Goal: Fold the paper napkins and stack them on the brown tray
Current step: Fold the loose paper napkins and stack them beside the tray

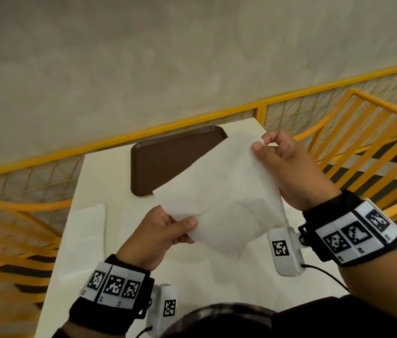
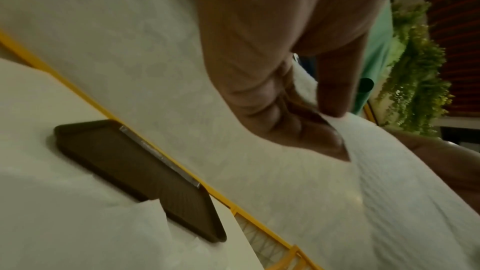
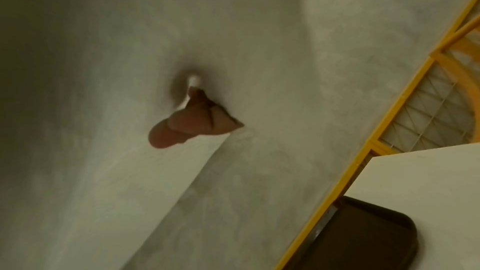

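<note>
A white paper napkin (image 1: 224, 191) hangs spread in the air over the white table (image 1: 109, 172). My left hand (image 1: 182, 228) pinches its near left edge, thumb on top. My right hand (image 1: 262, 145) pinches its far right corner, higher up. Behind the napkin, the brown tray (image 1: 168, 162) lies on the far part of the table with nothing visible on it. The left wrist view shows my left hand (image 2: 327, 122) gripping the napkin (image 2: 394, 171), with the tray (image 2: 135, 171) below. In the right wrist view the napkin (image 3: 116, 192) covers my right hand (image 3: 187, 128) except for some fingers.
Another flat white napkin (image 1: 90, 223) lies on the table's left side. A yellow mesh fence (image 1: 314, 111) runs behind the table, and yellow railings (image 1: 375, 147) stand to the right and left. A grey wall (image 1: 168, 57) rises beyond.
</note>
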